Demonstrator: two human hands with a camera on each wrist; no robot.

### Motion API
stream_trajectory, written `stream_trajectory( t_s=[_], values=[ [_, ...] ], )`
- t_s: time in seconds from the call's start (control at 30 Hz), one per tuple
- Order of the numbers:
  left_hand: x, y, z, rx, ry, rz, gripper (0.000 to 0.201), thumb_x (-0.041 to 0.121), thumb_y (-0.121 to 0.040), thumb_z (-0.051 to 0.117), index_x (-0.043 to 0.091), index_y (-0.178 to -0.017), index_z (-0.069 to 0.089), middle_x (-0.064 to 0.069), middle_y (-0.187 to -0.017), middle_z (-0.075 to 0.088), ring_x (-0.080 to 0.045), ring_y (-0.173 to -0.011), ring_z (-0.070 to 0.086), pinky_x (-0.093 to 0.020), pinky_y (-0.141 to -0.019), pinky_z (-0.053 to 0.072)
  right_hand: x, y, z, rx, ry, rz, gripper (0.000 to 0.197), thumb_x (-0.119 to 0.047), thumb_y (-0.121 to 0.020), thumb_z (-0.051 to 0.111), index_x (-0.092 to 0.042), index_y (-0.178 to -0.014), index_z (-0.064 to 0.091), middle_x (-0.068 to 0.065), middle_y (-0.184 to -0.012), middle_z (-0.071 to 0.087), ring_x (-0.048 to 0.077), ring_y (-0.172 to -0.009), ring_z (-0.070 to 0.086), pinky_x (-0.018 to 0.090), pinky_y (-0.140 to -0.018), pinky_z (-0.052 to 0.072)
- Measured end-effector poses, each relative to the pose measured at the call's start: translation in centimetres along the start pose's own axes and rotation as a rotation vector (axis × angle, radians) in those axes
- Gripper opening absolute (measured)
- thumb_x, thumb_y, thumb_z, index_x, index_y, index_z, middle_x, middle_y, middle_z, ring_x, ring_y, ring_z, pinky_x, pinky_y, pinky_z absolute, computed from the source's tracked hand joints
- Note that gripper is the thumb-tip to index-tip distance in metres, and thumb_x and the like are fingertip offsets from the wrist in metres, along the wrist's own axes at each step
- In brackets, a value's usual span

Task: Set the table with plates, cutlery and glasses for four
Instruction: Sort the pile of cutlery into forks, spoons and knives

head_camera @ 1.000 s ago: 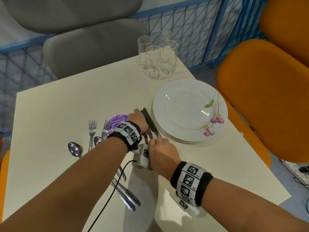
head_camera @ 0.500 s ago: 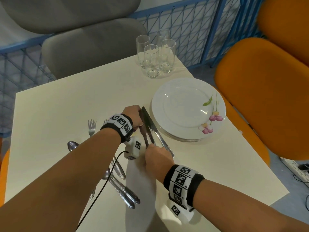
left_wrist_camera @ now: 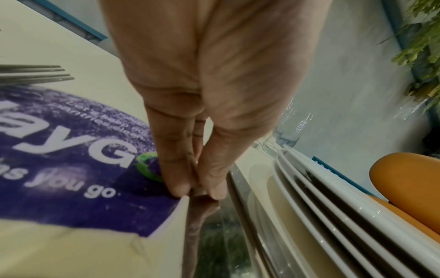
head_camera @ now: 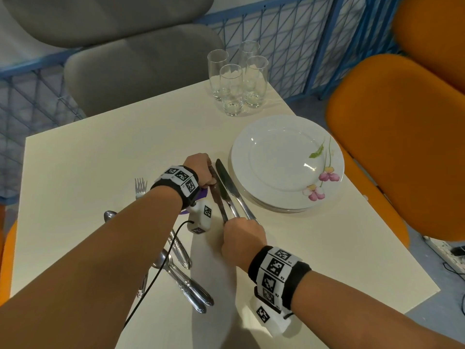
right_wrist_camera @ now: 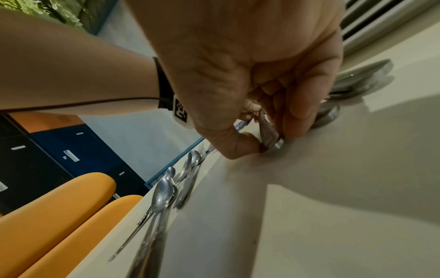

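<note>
Several table knives (head_camera: 227, 190) lie side by side on the cream table (head_camera: 100, 159), just left of a stack of white flowered plates (head_camera: 239, 152). My left hand (head_camera: 211, 177) is at their far ends; in the left wrist view its thumb and fingertips (left_wrist_camera: 181, 190) pinch one knife blade (left_wrist_camera: 204, 216) by its edge. My right hand (head_camera: 234, 222) is curled over the near ends. In the right wrist view its thumb and fingers pinch a knife handle (right_wrist_camera: 269, 139), while other knife handles (right_wrist_camera: 357, 80) lie beyond. Several clear glasses (head_camera: 234, 84) stand together at the back.
Forks (head_camera: 141, 187) and spoons (head_camera: 108, 216) lie under my left forearm, their handles (head_camera: 191, 290) toward the near edge. A purple sticker (left_wrist_camera: 71, 150) is on the table by my left hand. A grey chair (head_camera: 141, 66) stands behind, orange chairs (head_camera: 402, 147) to the right.
My hands have drawn apart: the right one has come back toward me and the left one has moved farther away. The knives now show at full length beside the plates.
</note>
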State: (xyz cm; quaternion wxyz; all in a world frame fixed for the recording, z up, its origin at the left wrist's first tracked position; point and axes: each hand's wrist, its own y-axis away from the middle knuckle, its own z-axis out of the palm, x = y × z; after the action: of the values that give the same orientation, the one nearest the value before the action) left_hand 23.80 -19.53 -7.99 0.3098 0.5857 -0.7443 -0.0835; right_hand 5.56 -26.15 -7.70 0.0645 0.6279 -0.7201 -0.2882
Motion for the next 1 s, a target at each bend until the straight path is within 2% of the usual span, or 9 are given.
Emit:
stream_trajectory(
  t_s=[0.1,0.2,0.33,0.37,0.47,0.6,0.77,0.87,1.0],
  values=[
    [-0.1,-0.1,0.0,0.009,0.015,0.004,0.050,0.014,-0.077,0.076,0.006,-0.121,0.054,-0.014,-0.107,0.068,-0.032,-0.098,0.066,-0.042,-0.091,0.053,0.3,-0.3,-0.3,0.060,-0.003,-0.004,0.014,-0.016,-0.085,0.052,-0.010,-0.090,0.063,0.002,-0.074,0.051,0.022,-0.068,0.052,0.027,-0.064,0.044],
    [0.0,-0.3,-0.2,0.026,0.016,0.012,0.051,0.015,-0.077,0.076,0.004,-0.123,0.054,-0.014,-0.110,0.068,-0.032,-0.099,0.066,-0.041,-0.091,0.052,0.7,-0.7,-1.1,0.141,0.075,-0.019,0.010,-0.013,-0.082,0.051,-0.011,-0.072,0.051,0.000,-0.061,0.039,0.020,-0.053,0.039,0.023,-0.051,0.031],
    [0.2,-0.6,-0.3,0.059,-0.021,0.028,0.057,0.018,-0.078,0.075,0.007,-0.129,0.053,-0.012,-0.120,0.063,-0.029,-0.109,0.060,-0.035,-0.094,0.049,1.1,-1.0,-1.7,0.107,0.086,-0.016,0.006,-0.014,-0.080,0.054,-0.011,-0.082,0.059,0.004,-0.069,0.049,0.027,-0.066,0.052,0.027,-0.057,0.043],
    [0.3,-0.7,-0.2,0.064,-0.034,0.038,0.059,0.020,-0.078,0.075,0.008,-0.131,0.052,-0.012,-0.124,0.061,-0.028,-0.113,0.058,-0.035,-0.095,0.047,1.3,-1.0,-1.8,0.097,0.080,-0.011,0.004,-0.013,-0.079,0.054,-0.010,-0.077,0.056,0.003,-0.067,0.047,0.027,-0.067,0.051,0.025,-0.054,0.040],
    [0.5,-0.9,-0.2,0.061,-0.053,0.057,0.061,0.021,-0.078,0.075,0.009,-0.133,0.052,-0.010,-0.130,0.058,-0.027,-0.119,0.055,-0.033,-0.099,0.045,1.7,-0.8,-1.2,0.120,0.092,0.004,0.029,-0.009,-0.079,0.052,-0.011,-0.060,0.032,0.001,-0.059,0.033,0.026,-0.060,0.044,0.022,-0.045,0.023],
    [0.8,-1.0,-0.1,0.045,-0.067,0.049,0.062,0.018,-0.075,0.078,0.010,-0.132,0.055,-0.009,-0.126,0.060,-0.026,-0.115,0.057,-0.034,-0.097,0.048,1.7,-0.6,-0.8,0.149,0.104,-0.029,0.005,-0.006,-0.083,0.047,-0.007,-0.079,0.050,0.001,-0.058,0.026,0.027,-0.066,0.044,0.024,-0.047,0.025],
    [1.1,-1.1,-0.1,0.052,-0.079,0.078,0.061,0.013,-0.075,0.077,0.015,-0.133,0.055,-0.009,-0.127,0.060,-0.027,-0.114,0.058,-0.033,-0.094,0.048,2.0,-0.5,-0.8,0.162,0.098,-0.027,0.005,-0.005,-0.085,0.046,-0.008,-0.088,0.049,0.006,-0.072,0.042,0.028,-0.068,0.044,0.024,-0.046,0.025],
    [1.4,-1.1,-0.1,0.044,-0.099,0.098,0.058,0.011,-0.075,0.077,0.024,-0.128,0.060,-0.011,-0.125,0.061,-0.027,-0.110,0.060,-0.032,-0.091,0.050,2.1,-0.6,-0.6,0.185,0.080,0.012,0.022,-0.007,-0.087,0.045,-0.001,-0.107,0.051,0.009,-0.080,0.049,0.027,-0.067,0.044,0.029,-0.054,0.032],
    [1.6,-1.0,-0.3,0.029,-0.123,0.113,0.053,0.014,-0.076,0.077,0.025,-0.126,0.063,-0.010,-0.121,0.064,-0.026,-0.110,0.060,-0.030,-0.095,0.049,2.1,-0.7,-0.2,0.216,0.073,0.001,0.026,-0.014,-0.090,0.046,-0.001,-0.111,0.051,0.014,-0.098,0.060,0.031,-0.076,0.055,0.031,-0.061,0.035]
  ],
)
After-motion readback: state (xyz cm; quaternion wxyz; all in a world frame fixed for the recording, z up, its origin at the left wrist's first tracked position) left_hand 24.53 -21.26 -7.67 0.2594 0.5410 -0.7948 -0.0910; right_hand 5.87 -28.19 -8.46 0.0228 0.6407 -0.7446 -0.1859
